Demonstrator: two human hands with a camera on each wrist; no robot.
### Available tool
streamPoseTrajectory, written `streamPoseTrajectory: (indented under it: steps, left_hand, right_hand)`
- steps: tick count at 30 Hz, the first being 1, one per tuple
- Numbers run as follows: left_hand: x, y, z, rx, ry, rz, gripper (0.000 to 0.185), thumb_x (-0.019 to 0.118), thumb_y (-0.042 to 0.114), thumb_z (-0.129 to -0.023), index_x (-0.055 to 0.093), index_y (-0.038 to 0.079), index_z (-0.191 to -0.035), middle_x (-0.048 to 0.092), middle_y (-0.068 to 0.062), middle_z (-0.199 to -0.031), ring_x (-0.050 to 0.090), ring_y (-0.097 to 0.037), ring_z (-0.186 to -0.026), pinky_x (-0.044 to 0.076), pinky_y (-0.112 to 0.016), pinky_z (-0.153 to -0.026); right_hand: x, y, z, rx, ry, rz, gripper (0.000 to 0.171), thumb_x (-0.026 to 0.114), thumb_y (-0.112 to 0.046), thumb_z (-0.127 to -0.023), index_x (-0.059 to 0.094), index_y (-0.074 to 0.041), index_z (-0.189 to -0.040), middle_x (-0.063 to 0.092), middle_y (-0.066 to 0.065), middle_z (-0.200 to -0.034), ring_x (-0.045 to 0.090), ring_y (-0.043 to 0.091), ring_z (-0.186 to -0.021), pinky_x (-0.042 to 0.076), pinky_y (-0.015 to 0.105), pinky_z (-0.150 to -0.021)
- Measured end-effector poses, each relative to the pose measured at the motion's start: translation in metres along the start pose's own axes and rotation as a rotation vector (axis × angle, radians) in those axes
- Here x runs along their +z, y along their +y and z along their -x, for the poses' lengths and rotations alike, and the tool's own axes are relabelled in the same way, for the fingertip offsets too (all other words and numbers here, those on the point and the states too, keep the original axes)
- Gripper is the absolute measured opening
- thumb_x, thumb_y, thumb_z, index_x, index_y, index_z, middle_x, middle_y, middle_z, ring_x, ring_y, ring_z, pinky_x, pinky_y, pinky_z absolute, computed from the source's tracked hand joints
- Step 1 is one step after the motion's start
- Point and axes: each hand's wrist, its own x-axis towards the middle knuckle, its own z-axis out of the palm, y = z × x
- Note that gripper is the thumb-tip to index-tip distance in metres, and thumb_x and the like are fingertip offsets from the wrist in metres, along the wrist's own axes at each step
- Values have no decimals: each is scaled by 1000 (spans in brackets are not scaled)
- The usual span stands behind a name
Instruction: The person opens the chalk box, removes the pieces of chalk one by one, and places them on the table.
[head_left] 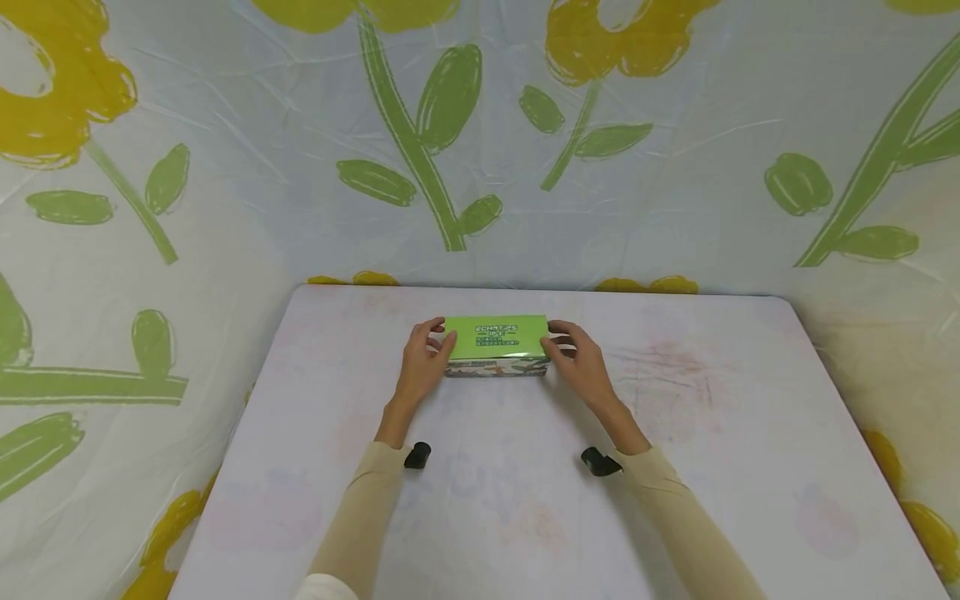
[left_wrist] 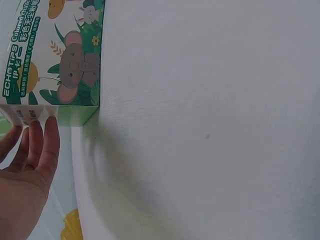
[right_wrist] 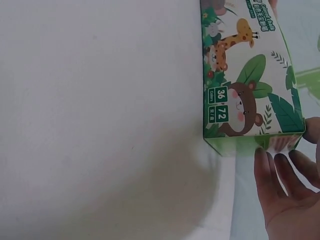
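A chalk box (head_left: pixel 496 337) with a green top lies lengthwise across the far middle of the table. My left hand (head_left: pixel 425 360) touches its left end, and my right hand (head_left: pixel 576 358) touches the right end. In the left wrist view, the fingertips of the left hand (left_wrist: pixel 30 165) meet the end face of the chalk box (left_wrist: pixel 62 55), whose front has an elephant drawing. The right wrist view has the right hand (right_wrist: pixel 292 192) with nearly straight fingers against the other end; a bear is printed on the chalk box (right_wrist: pixel 250 75) there. Whether the base bears on the table is hard to tell.
A white table (head_left: pixel 495 517) with faint coloured smudges spreads around the box. Its far edge runs just behind the box. A cloth (head_left: pixel 525 225) with yellow flowers and green leaves hangs behind and at both sides. Small black devices (head_left: pixel 600 461) sit at the wrists.
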Motion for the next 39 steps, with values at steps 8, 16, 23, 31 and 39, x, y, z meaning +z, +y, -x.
streamPoseTrajectory:
  steps: [8,16,23,31,39]
  left_hand:
    - [0,-1,4,-9,-9,35,43,66,23,-102,57,3,-140,58,-14,-124,58,-22,-94,52,-26,-78]
    - [1,-2,9,-14,-42,38,46,67,25,-102,56,4,-142,57,-13,-126,57,-20,-95,51,-25,-79]
    - [-3,-4,14,-24,-147,59,61,73,29,-98,47,9,-150,54,-12,-133,55,-21,-95,52,-26,-77]
    - [-12,-7,20,-55,-317,69,103,93,30,-77,31,23,-159,52,-11,-125,53,-24,-104,49,-38,-90]
    - [-16,-12,19,-18,-407,122,102,92,23,-79,28,16,-159,39,-5,-152,44,-25,-132,44,-45,-112]
  right_hand:
    - [1,3,5,76,-19,-35,46,65,-23,-103,53,-1,-143,58,15,-141,61,30,-120,53,43,-100]
    - [-2,2,14,106,-13,-79,46,65,-22,-103,52,-1,-142,57,17,-142,60,31,-120,49,21,-96]
    - [-4,2,21,128,-22,-86,47,65,-25,-104,52,-3,-144,56,16,-143,59,29,-121,47,17,-96]
    - [-7,1,27,135,-28,-104,48,65,-24,-103,52,-2,-143,56,17,-142,59,29,-120,46,12,-94]
    - [-14,-8,32,165,-54,-80,50,65,-25,-103,51,0,-144,56,18,-141,59,32,-121,48,17,-94]
